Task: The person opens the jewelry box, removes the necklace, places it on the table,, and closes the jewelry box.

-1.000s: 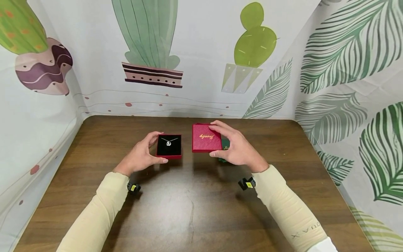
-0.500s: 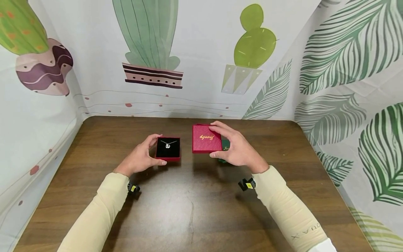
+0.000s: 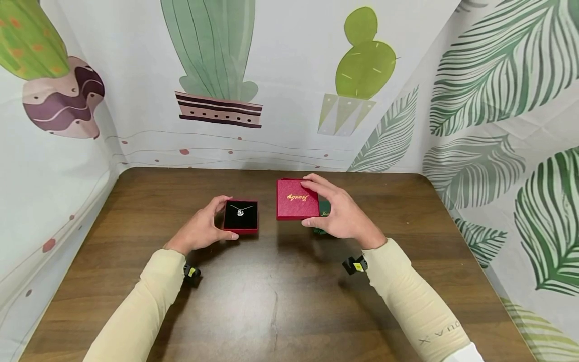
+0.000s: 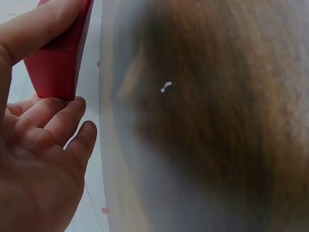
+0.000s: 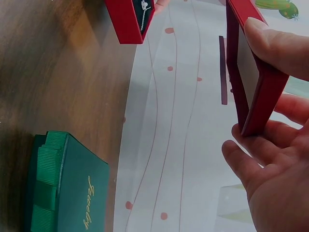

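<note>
My left hand (image 3: pixel 202 226) grips the red base of a jewelry box (image 3: pixel 241 232) by its left side, thumb at the front and fingers behind. On the black insert inside lies a silver necklace (image 3: pixel 240 212) with a small pendant. My right hand (image 3: pixel 340 208) holds the red box lid (image 3: pixel 294 203), lettered "Jewelry" in gold, between thumb and fingers. In the right wrist view the hollow underside of the lid (image 5: pixel 246 82) shows, above the table. A gap separates lid and base.
A green jewelry box (image 5: pixel 79 188) with a ribbon bow stands on the wooden table (image 3: pixel 271 301), partly hidden under the right hand in the head view. Behind the table hangs a cloth backdrop (image 3: pixel 289 100) printed with cacti and leaves.
My left hand has brought the box base slightly down and toward me in the head view, tilting it a little. The right hand and the lid have stayed nearly still.
</note>
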